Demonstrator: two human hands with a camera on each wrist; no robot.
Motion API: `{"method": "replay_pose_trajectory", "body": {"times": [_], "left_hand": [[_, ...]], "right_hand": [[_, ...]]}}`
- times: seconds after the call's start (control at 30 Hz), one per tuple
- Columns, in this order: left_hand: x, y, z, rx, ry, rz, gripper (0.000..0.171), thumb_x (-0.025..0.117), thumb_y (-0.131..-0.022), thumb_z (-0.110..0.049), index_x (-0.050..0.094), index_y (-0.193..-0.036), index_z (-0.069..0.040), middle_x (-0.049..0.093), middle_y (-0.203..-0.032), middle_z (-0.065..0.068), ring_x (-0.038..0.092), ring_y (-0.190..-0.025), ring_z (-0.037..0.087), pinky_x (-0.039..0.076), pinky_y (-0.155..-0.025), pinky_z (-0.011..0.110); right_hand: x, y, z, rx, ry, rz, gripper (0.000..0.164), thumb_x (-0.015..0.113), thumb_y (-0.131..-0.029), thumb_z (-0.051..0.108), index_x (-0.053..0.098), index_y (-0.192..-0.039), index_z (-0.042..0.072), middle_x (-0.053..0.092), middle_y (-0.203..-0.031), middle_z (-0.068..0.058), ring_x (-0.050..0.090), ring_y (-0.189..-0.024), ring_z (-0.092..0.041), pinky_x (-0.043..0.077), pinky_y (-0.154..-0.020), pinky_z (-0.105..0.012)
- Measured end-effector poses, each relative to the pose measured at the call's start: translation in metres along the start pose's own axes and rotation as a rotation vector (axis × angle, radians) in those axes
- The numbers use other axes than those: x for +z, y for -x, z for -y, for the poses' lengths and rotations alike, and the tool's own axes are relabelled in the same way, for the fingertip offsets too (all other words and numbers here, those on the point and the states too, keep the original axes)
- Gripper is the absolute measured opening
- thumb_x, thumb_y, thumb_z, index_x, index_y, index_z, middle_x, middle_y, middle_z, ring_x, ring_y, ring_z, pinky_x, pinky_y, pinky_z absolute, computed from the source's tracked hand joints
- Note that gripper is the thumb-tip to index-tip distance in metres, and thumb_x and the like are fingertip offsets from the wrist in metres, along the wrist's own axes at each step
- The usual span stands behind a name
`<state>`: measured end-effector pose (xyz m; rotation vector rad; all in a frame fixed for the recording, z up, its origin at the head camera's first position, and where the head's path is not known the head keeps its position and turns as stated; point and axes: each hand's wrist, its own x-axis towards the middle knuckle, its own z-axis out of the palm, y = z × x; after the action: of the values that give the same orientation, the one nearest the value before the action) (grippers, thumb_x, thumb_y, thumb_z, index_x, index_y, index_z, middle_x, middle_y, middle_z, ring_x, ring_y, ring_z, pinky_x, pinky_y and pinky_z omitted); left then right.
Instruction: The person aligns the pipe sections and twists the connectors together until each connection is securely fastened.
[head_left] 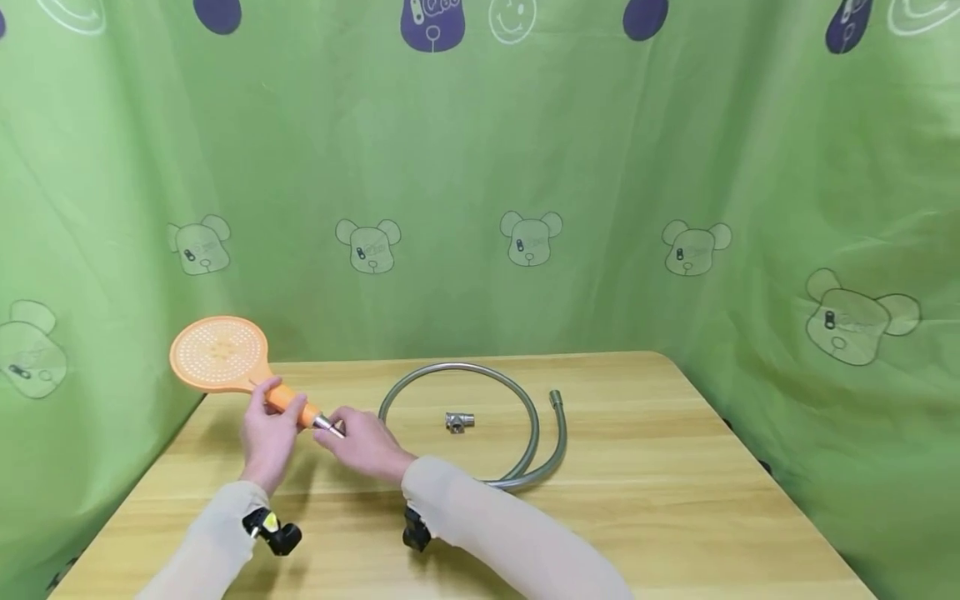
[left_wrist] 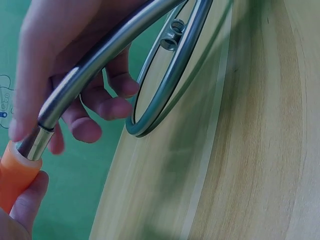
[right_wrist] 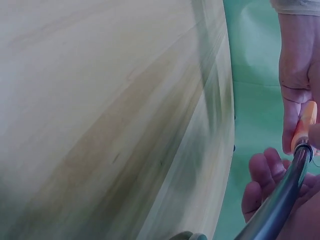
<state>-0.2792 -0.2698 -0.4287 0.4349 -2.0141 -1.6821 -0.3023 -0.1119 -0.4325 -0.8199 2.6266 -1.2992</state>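
Observation:
An orange shower head (head_left: pixel 221 354) is held up off the table at the left, its round perforated face upward. My left hand (head_left: pixel 270 435) grips its handle (left_wrist: pixel 20 175). My right hand (head_left: pixel 367 442) pinches the metal end fitting (left_wrist: pixel 36 142) of a silver shower hose (left_wrist: pixel 120 42), right at the handle's end. In the left wrist view the fitting meets the handle; how far it is screwed in I cannot tell. The other right fingers (left_wrist: pixel 107 105) are loosely bent. From there the hose loops over the table, its free end (head_left: pixel 556 398) lying to the right.
A small chrome tee valve (head_left: pixel 458 422) lies on the wooden table (head_left: pixel 660 517), inside the hose loop. Green patterned curtain (head_left: pixel 450 167) hangs behind and along both sides of the table. Each wrist carries a small black camera (head_left: pixel 281 533).

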Motion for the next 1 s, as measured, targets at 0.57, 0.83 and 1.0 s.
{"method": "replay_pose_trajectory", "body": {"times": [0.57,0.83,1.0], "left_hand": [[0.0011,0.0007,0.0020,0.024,-0.011,-0.020,0.058,0.067,-0.097,-0.019,0.042,-0.150,-0.013,0.052,-0.113,0.016,0.059,-0.080,0.007,0.059,-0.072,0.016],[0.0028,0.0010,0.0056,0.007,0.010,-0.021,0.057,0.067,-0.097,-0.017,0.044,-0.149,-0.012,0.050,-0.112,0.017,0.060,-0.081,0.009,0.059,-0.073,0.017],[-0.0004,0.0005,0.0058,0.002,0.014,-0.026,0.058,0.067,-0.097,-0.017,0.043,-0.149,-0.013,0.050,-0.112,0.015,0.059,-0.081,0.008,0.059,-0.073,0.017]], "right_hand": [[0.0048,-0.0013,0.0004,-0.065,0.115,-0.052,0.018,0.058,-0.102,0.034,0.062,-0.095,0.019,0.054,-0.071,0.009,0.047,-0.056,-0.006,0.042,-0.048,-0.022],[0.0048,0.0002,-0.0025,-0.041,0.119,-0.048,0.023,0.061,-0.100,0.040,0.065,-0.096,0.018,0.056,-0.070,0.009,0.048,-0.055,-0.006,0.043,-0.047,-0.023],[0.0060,-0.0023,-0.0017,-0.120,0.287,-0.086,0.027,0.069,-0.093,0.046,0.062,-0.093,0.019,0.054,-0.071,0.012,0.050,-0.056,-0.004,0.042,-0.048,-0.020]]}}
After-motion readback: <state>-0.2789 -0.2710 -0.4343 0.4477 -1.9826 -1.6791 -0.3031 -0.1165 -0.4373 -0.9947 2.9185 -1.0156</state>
